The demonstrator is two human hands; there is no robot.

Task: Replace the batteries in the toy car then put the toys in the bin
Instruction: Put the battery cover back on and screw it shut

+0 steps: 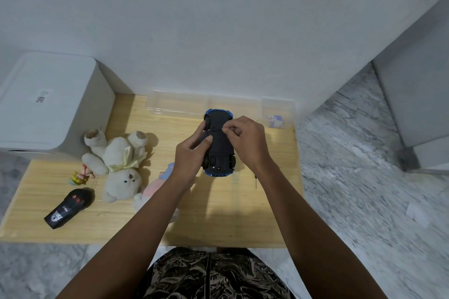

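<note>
A blue toy car (pixel 220 145) is held upside down above the wooden table (pixel 218 221), its black underside facing me. My left hand (pixel 190 155) grips the car's left side, thumb lying on the underside. My right hand (pixel 245 138) has its fingers curled over the right side, fingertips pinching at the battery cover area near the middle of the underside. A white lidded bin (pixel 46 102) stands at the left of the table. Whether batteries are inside the car is hidden.
A white plush bear (pixel 121 165), a small figurine (pixel 80 176), a black remote control (pixel 68 209) and a pink plush (pixel 150 192) lie on the table's left half. Clear plastic boxes (pixel 177 104) stand along the wall, one (pixel 277 114) holding small items. A thin tool (pixel 255 182) lies at right.
</note>
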